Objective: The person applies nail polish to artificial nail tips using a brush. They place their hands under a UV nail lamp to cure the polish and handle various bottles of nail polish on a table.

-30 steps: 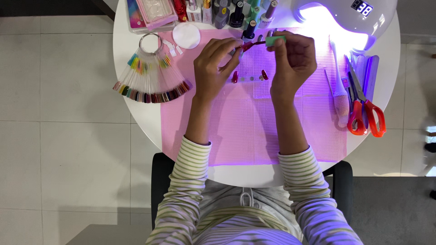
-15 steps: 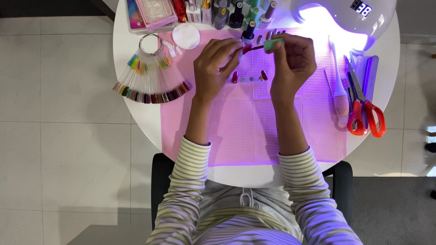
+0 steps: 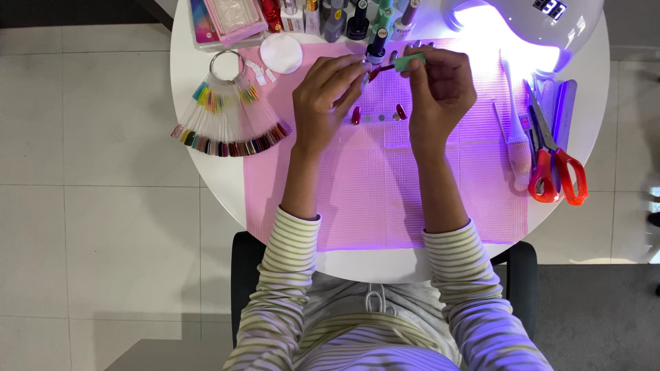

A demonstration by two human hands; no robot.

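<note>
My left hand [image 3: 328, 99] pinches a small artificial nail tip near its fingertips, over the pink mat [image 3: 385, 185]. My right hand [image 3: 440, 86] grips a green-handled nail polish brush [image 3: 405, 64], its red tip pointing left toward the nail held by my left hand. Two red-painted nail tips [image 3: 356, 115] lie on the mat just below the hands, with small pale tips between them. An open dark polish bottle [image 3: 375, 49] stands just above the hands.
A round white table [image 3: 220, 175] holds a fan of colour swatch sticks [image 3: 227, 124], a white cotton pad [image 3: 282, 53], a row of polish bottles [image 3: 344, 17], a glowing nail lamp [image 3: 529, 27], red-handled scissors [image 3: 557, 172] and nail files [image 3: 567, 103].
Both hands stay close together at the same spot; the fingers and brush shift only slightly.
</note>
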